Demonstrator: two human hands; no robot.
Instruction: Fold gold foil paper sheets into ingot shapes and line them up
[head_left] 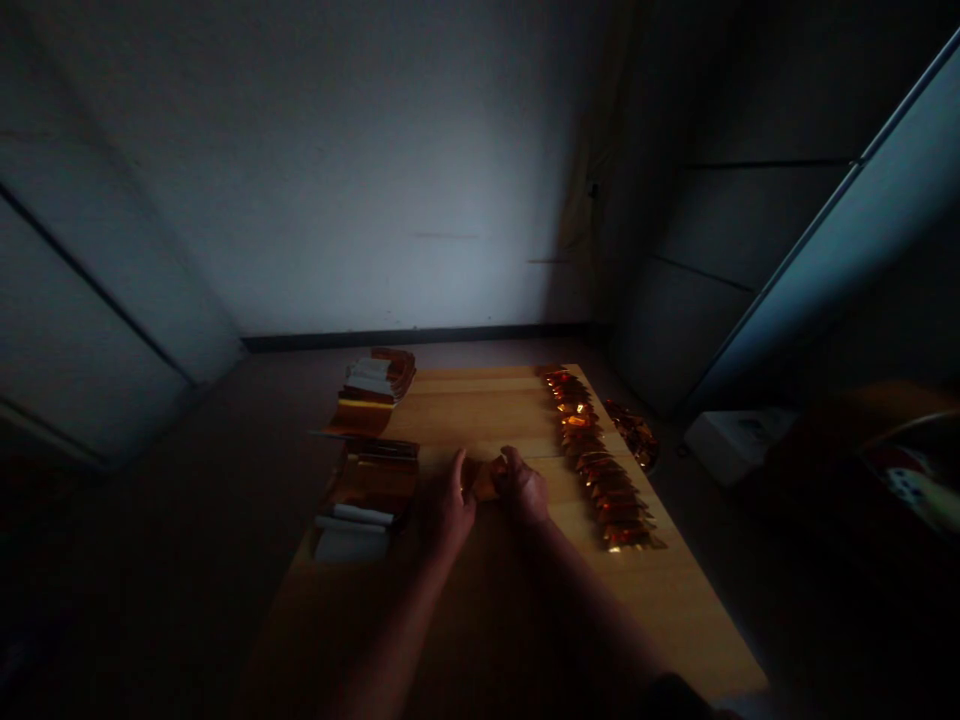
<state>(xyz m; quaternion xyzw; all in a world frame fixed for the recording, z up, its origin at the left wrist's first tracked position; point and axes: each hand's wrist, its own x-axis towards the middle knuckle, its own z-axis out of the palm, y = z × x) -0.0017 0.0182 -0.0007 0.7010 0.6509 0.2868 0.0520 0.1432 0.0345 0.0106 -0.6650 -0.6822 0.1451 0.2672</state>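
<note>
Both my hands meet over the middle of a wooden table [480, 400]. Between them is a small piece of copper-gold foil paper [486, 484], partly covered by my fingers. My left hand [452, 500] grips its left side, thumb uppermost. On the other side my right hand [523, 490] has its fingers curled around the piece's right edge. To the left lie stacks of foil sheets, a nearer stack [375, 480] and a farther stack [375, 385], with some pale undersides showing. Along the right runs a long row of folded shiny foil pieces [592, 460]. The room is dim and fine detail is lost.
Beyond the table's right edge, more shiny foil pieces [634, 435] sit lower down in a heap. A white box [731, 440] stands on the floor farther right. A pale wall [390, 180] rises behind the table, with dark cabinet-like panels at right.
</note>
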